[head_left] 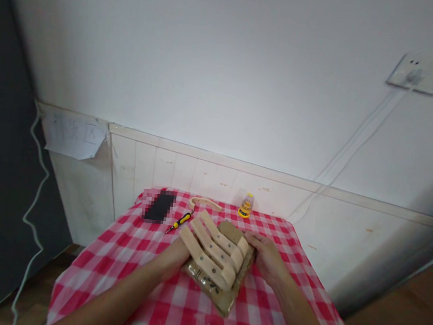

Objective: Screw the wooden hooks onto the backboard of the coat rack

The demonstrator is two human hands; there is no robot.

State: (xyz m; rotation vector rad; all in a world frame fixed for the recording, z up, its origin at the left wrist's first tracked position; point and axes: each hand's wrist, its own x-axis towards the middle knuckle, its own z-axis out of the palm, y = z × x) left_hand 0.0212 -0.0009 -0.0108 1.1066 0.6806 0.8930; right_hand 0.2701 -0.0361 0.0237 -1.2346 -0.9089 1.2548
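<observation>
Directly between both hands (265,255), wooden hooks (217,252)

"How is the left hand (179,255) set?"

"Closed in a grip, with most of its digits out of sight. The bare left forearm (124,287) runs back from it, outward to the left."

"And the right hand (266,255)?"

"Across from it, a touch farther forward, gripping too. Its fingers (254,237) reach in toward the left one."

"Do they touch?"

"No, they're apart."

"What about the right forearm (296,308)?"

"Bare as well, trailing back and outward to the right, so both arms converge toward the hands."
</observation>
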